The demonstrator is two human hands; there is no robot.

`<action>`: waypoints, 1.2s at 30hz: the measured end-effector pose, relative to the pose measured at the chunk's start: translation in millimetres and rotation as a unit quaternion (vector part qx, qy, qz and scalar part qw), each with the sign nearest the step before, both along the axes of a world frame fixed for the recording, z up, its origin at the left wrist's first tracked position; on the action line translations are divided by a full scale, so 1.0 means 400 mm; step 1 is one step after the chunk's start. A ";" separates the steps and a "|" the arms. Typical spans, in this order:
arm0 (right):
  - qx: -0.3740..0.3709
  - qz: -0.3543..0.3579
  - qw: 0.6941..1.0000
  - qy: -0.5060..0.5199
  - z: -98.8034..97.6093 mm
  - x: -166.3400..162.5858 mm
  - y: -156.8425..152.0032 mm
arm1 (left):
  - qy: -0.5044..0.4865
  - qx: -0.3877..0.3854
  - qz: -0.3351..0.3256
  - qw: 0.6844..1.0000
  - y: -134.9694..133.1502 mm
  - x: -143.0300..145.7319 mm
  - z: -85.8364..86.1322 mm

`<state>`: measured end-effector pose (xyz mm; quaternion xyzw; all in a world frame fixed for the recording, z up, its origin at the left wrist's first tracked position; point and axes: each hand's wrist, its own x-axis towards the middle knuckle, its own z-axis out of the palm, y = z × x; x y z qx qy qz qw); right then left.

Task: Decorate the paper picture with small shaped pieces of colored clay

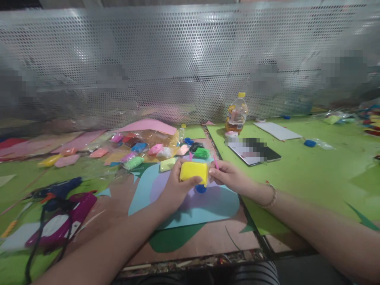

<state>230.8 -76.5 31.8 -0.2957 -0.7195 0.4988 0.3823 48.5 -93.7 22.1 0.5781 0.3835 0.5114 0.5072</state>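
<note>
A yellow pack of modelling clay (194,172) in clear wrap is held in my left hand (177,183), with the thumb lying across its front. My right hand (223,172) is closed at the pack's right end, pinching a thin pink stick (216,162) that pokes up past the fingers. Whether those fingers also grip the wrap is hard to make out. Just under the pack shows a round blue piece (201,189). Below both hands lies a light blue sheet (142,198) with a lilac shape on it, over a dark green piece (175,239).
Several wrapped clay packs (133,162) lie behind my hands. To the left are a glue gun (63,189), a magenta case (83,209) and a black cable. A drink bottle (236,114) and a tablet-like device (252,150) are at the right, before a perforated metal screen (178,59).
</note>
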 end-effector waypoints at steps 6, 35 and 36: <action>-0.055 0.026 0.997 0.043 -0.001 0.000 -0.005 | -0.048 -0.017 -0.024 0.998 0.016 -0.005 -0.020; 0.143 -0.046 0.987 -0.052 0.017 -0.011 -0.035 | 0.212 0.292 0.081 0.929 -0.001 -0.010 0.015; 0.152 -0.041 0.986 -0.058 0.016 -0.012 -0.036 | 0.218 0.300 0.050 0.927 -0.009 -0.007 0.018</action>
